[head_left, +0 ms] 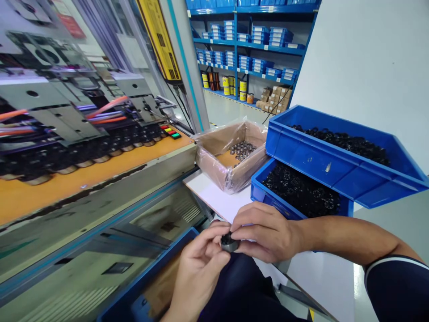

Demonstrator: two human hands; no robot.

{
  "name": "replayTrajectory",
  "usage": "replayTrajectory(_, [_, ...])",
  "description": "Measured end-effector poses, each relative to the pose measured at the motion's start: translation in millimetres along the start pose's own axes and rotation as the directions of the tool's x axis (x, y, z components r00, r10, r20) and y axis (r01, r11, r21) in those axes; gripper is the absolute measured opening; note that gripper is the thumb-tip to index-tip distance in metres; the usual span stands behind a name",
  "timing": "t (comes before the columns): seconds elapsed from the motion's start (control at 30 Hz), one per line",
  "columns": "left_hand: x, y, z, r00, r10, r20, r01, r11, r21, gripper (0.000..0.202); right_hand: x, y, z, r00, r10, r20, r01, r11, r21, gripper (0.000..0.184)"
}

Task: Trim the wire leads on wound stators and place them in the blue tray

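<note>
Between my two hands, above my lap, is a small round metal ring (229,245) with a black part in its top opening. My left hand (203,264) closes on it from the left, thumb below and fingers behind. From the right, my right hand (264,230) grips the same ring, its fingertips pressing at the black part and rim. Just beyond my right hand, a lower blue bin (256,192) holds many black plastic rings (298,190). A plastic-lined cardboard box (214,167) farther back contains several loose metal rings (244,150).
An upper blue bin (311,156) of black rings rests partly over the lower one. To the left is a machine bench (161,156) carrying a row of black-topped metal parts (100,152) and coloured buttons (170,132). Blue shelving (235,40) stands behind.
</note>
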State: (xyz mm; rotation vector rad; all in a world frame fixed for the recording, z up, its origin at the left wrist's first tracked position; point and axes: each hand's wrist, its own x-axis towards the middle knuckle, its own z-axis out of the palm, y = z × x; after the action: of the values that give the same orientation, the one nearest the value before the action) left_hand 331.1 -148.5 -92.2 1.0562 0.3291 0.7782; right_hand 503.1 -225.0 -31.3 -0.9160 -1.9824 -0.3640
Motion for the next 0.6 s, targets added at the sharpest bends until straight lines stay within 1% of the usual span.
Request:
replayTrajectory(0.1, [3,-2,0.7,0.996,-0.087,0.033,0.089,0.995,-0.044,0.035,-1,1,1,0.999,0.034,-0.014,-0.034,0.999,0.003,0.018])
replayTrajectory(0.13, [3,-3,-1.0,0.995,-0.096,0.041,0.097,0.995,-0.033,0.036,-2,2,1,0.999,0.039,-0.023,-0.039,0.999,0.003,0.019])
replayTrajectory(0.17, [4,-4,-3.3,0.996,-0.081,0.038,0.081,0.997,0.001,0.036,-3,3,1,0.999,0.039,-0.032,-0.039,0.999,0.0,0.019])
replayTrajectory(0.23, [4,-1,-8.9,1.0,0.014,0.021,-0.017,0.989,0.15,0.031,-4,3,2,0.999,0.031,-0.044,-0.032,0.999,-0.005,0.018])
replayTrajectory(0.27, [5,2,-11.4,0.995,0.092,0.033,-0.098,0.962,0.256,0.027,-5,3,2,0.998,0.032,-0.045,-0.033,0.999,-0.001,0.018])
replayTrajectory(0.3, [5,6,-13.6,0.981,0.183,0.065,-0.194,0.911,0.363,0.025,-5,3,3,0.998,0.035,-0.045,-0.035,0.999,0.009,0.018])
replayTrajectory(0.33, [6,11,-15.2,0.954,0.275,0.119,-0.299,0.837,0.458,0.024,-5,3,3,0.998,0.037,-0.042,-0.036,0.999,0.022,0.018])
replayTrajectory(0.37, [8,17,-16.2,0.916,0.355,0.186,-0.398,0.748,0.531,0.026,-5,2,3,0.999,0.038,-0.038,-0.037,0.999,0.035,0.018])
replayTrajectory(0.43, [11,25,-16.5,0.832,0.46,0.311,-0.546,0.576,0.608,0.032,-5,1,4,0.999,0.039,-0.025,-0.037,0.998,0.048,0.017])
replayTrajectory(0.47, [11,27,-15.8,0.797,0.489,0.355,-0.591,0.508,0.626,0.033,-5,1,4,0.999,0.042,-0.019,-0.041,0.998,0.049,0.016])
replayTrajectory(0.53, [11,27,-13.0,0.755,0.515,0.407,-0.637,0.427,0.642,0.03,-4,0,3,0.999,0.053,-0.009,-0.052,0.997,0.055,0.017])
replayTrajectory(0.6, [8,22,-9.5,0.743,0.523,0.418,-0.647,0.399,0.65,0.024,-3,-1,2,0.998,0.068,0.007,-0.069,0.995,0.073,0.017])
